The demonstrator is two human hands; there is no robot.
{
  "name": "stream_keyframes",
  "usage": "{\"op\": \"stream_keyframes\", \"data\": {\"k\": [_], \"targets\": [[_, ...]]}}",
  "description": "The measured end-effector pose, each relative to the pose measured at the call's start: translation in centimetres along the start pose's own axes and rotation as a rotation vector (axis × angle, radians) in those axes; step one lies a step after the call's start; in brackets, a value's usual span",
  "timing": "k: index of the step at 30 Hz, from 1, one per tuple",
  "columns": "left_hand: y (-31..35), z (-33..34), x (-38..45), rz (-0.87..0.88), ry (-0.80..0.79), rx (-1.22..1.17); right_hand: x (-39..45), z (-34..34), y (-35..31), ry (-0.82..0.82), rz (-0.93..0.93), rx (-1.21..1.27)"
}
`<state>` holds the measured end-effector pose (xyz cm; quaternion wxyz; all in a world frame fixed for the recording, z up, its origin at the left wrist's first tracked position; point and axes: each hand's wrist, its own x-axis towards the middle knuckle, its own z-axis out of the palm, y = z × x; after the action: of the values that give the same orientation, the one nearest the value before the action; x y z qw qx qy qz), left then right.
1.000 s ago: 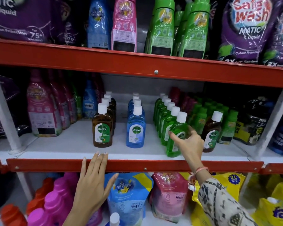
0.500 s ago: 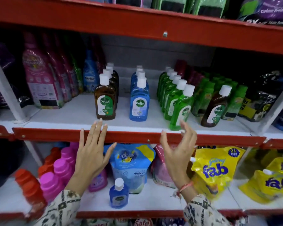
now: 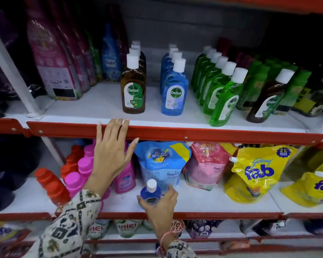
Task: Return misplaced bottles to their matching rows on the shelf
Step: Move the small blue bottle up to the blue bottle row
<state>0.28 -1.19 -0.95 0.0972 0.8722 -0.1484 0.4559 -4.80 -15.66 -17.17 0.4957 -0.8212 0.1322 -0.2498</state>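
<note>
On the middle shelf stand three rows of white-capped Dettol bottles: a brown row (image 3: 133, 90), a blue row (image 3: 174, 92) and a green row (image 3: 225, 101). One brown Dettol bottle (image 3: 267, 101) stands apart among green bottles further right. A small blue bottle (image 3: 150, 193) with a white cap stands on the lower shelf in front of a blue pouch. My right hand (image 3: 160, 205) wraps around its base. My left hand (image 3: 112, 155) rests open, fingers spread, against the red shelf edge (image 3: 213, 134) below the brown row.
Pink and purple refill pouches (image 3: 54, 58) fill the middle shelf's left side. The lower shelf holds orange and pink bottles (image 3: 76, 175), blue and pink Comfort pouches (image 3: 162, 162) and yellow Fab pouches (image 3: 257, 172). A white upright post (image 3: 13, 71) stands at left.
The view tilted downward. My right hand dropped from the green row's front to the lower shelf and closed around the small blue bottle. My left hand stayed on the red shelf edge.
</note>
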Motion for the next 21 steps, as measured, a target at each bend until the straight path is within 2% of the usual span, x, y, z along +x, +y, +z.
{"op": "stream_keyframes", "data": {"k": [4,10,17,21], "targets": [[0.3,0.1,-2.2,0.011,-0.035,-0.010,-2.3,1.3,1.5,0.012,0.148,0.042],[0.0,0.0,-7.0,-0.018,-0.146,-0.015,-7.3,1.2,4.0,0.000,0.193,0.056],[-1.6,-0.1,-12.4,-0.058,-0.268,-0.017,-11.4,-2.3,3.3,-0.140,0.131,0.082],[-2.9,-0.2,-15.1,-0.068,-0.313,-0.032,-11.7,-4.2,0.5,-0.109,0.050,0.161]]}}
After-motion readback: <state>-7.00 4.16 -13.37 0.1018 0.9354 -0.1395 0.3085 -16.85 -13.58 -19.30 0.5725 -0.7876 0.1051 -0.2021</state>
